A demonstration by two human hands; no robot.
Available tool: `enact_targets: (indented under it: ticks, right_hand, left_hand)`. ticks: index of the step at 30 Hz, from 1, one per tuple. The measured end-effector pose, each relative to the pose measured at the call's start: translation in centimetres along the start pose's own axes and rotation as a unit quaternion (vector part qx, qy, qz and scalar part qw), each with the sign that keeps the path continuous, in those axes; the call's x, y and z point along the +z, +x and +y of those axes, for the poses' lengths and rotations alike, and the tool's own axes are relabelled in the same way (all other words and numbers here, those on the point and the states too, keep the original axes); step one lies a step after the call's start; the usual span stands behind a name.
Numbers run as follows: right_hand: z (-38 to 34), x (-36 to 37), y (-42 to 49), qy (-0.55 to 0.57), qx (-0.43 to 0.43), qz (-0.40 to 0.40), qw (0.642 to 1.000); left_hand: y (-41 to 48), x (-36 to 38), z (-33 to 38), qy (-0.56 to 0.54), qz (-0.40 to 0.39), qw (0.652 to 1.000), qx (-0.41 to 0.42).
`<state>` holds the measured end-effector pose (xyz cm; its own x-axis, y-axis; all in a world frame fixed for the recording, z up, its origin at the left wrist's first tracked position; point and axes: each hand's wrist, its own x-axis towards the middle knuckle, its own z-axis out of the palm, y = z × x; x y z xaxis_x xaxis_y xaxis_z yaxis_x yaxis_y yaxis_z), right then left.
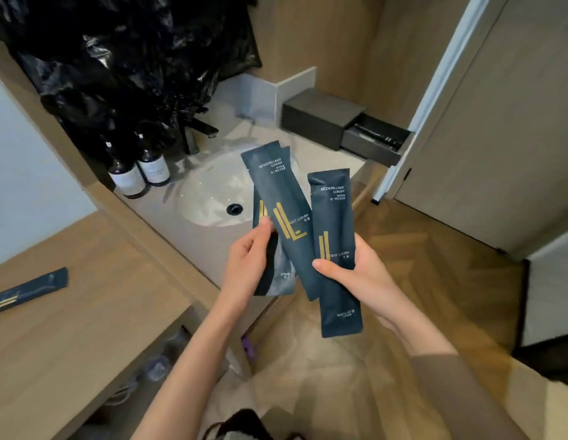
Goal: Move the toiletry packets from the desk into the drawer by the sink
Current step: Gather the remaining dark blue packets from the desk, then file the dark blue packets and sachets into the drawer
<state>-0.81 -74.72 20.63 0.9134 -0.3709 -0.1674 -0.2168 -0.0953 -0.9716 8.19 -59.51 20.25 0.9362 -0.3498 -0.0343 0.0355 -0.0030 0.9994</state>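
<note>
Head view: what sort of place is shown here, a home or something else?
Probably a hotel room's vanity corner. A round sink is set in the counter, two labelled bottles stand beside it, and the left hand and right hand hold matching branded toiletry packets, like guest amenities.

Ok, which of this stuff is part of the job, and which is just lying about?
Job:
fanned packets, gripped by left hand
single packet, gripped by right hand
desk packet, not yet picked up
drawer, open

Lying about:
bottles
tap
sink
black bag
</note>
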Motion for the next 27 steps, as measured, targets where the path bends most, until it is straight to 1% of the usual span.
enact_targets:
  ticks: [3, 7, 11, 14, 18, 23, 27]
  right_hand:
    - [0.3, -3.7, 0.7, 0.004, 0.004, 0.0, 1.0]
    - [0.8, -8.1, 2.6, 0.037, 0.014, 0.001, 0.999]
    - [1.5, -12.8, 6.4, 0.024, 0.019, 0.034, 0.999]
    - [2.0, -16.8, 10.6, 0.01, 0.024, 0.065, 0.998]
    - [2.3, -22.5, 16.9, -0.015, 0.036, 0.092, 0.995]
    - [1.1, -28.9, 24.7, -0.045, 0.049, 0.096, 0.993]
    - [0.4, -32.2, 30.4, -0.065, 0.05, 0.086, 0.993]
  left_hand:
    - [1.4, 3.8, 0.0, 0.031, -0.02, 0.999, 0.032]
    - [4.4, 8.8, -0.2, 0.063, -0.048, 0.995, 0.055]
    - [8.6, 13.5, -0.5, 0.055, -0.063, 0.995, 0.047]
    - [12.8, 17.1, -1.2, 0.042, -0.051, 0.997, 0.04]
    - [19.2, 21.5, -1.5, 0.067, -0.051, 0.995, 0.047]
    - [27.7, 25.7, -0.9, 0.068, -0.034, 0.996, 0.055]
    - [32.5, 28.0, -0.4, 0.065, -0.008, 0.997, 0.049]
